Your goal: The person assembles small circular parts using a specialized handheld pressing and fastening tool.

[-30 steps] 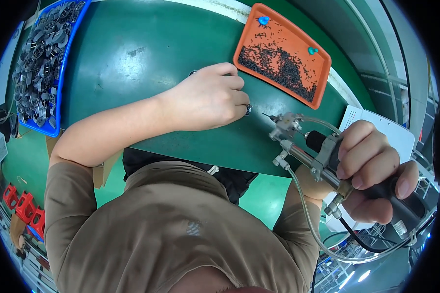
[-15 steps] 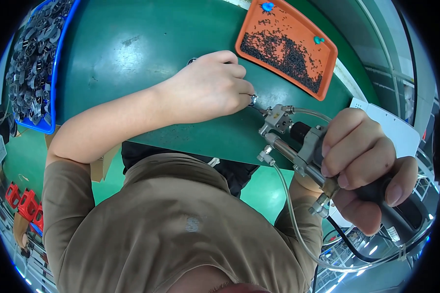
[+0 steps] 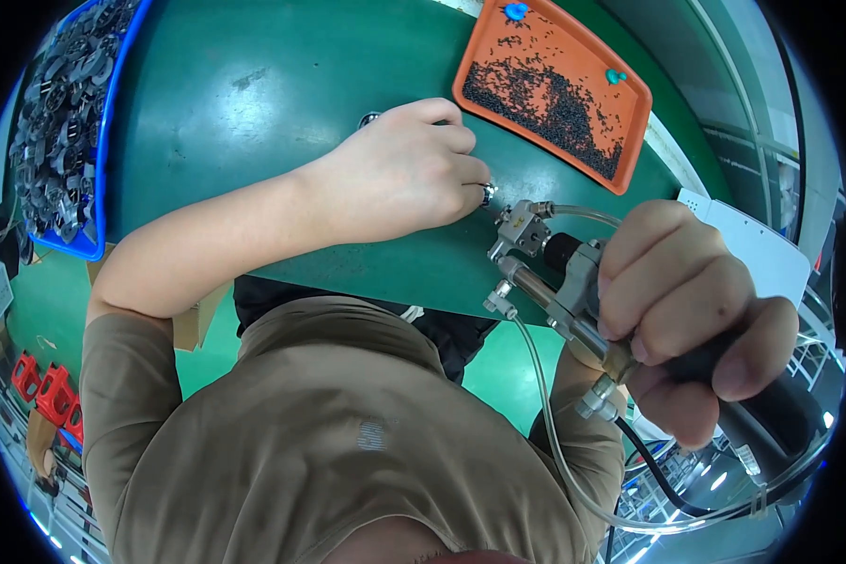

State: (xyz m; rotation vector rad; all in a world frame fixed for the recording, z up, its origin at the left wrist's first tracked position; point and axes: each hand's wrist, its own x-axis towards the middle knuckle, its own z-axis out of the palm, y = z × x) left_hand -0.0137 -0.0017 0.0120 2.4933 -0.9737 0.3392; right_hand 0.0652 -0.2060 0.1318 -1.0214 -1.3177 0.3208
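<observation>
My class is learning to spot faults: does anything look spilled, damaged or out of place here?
One thing stands out: a dark, irregular smudge on the glossy green tabletop, left of the orange rectangular tray, odd against the plainer surface. Dirt or wear, I cannot tell.

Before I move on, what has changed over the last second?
The right hand has carried the handheld tool leftward, bringing its tip close to the small part in the left hand; contact is unclear. Nothing was visibly picked up or let go. The left hand keeps its grip; the orange tray stayed put.
</observation>
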